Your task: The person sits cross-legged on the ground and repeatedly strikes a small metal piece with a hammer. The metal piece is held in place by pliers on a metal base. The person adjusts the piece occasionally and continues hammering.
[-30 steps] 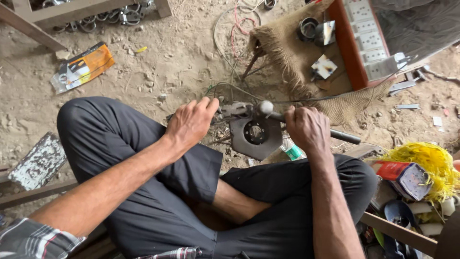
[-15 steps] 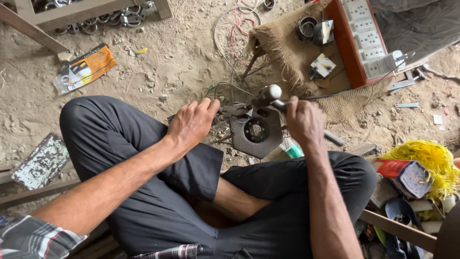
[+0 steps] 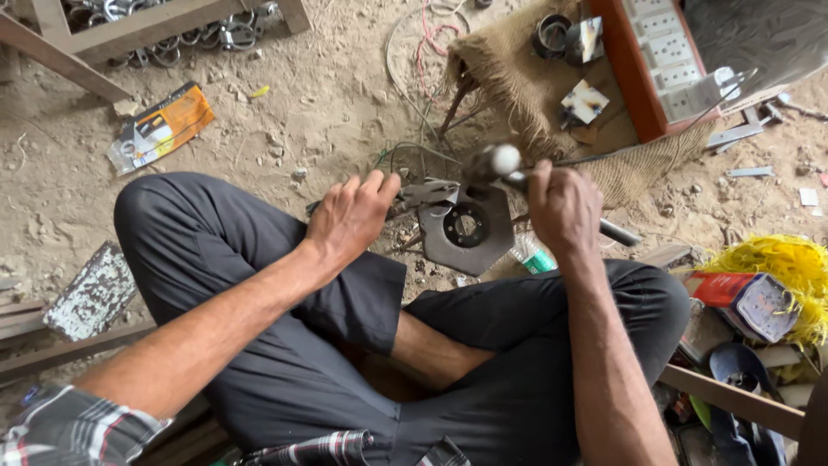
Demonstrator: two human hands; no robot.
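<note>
1. Since the earlier frames, the right hand (image 3: 562, 205) had lifted the hammer (image 3: 504, 164), whose rounded head had risen from level with the workpiece to above it.
2. Its fingers were wrapped tight around the handle, which stuck out past the fist toward the lower right.
3. Meanwhile the left hand (image 3: 349, 216) stayed where it was, fingers pressed together, holding down a thin metal strip (image 3: 424, 193) (whether it was pinching it, I could not tell).
4. That strip lay across the top edge of a grey steel plate with a round hole (image 3: 466, 231), resting on sandy ground just in front of the crossed legs.
5. Burlap sacking (image 3: 509, 69) lay beyond, and yellow twine (image 3: 776, 263) to the right.
</note>
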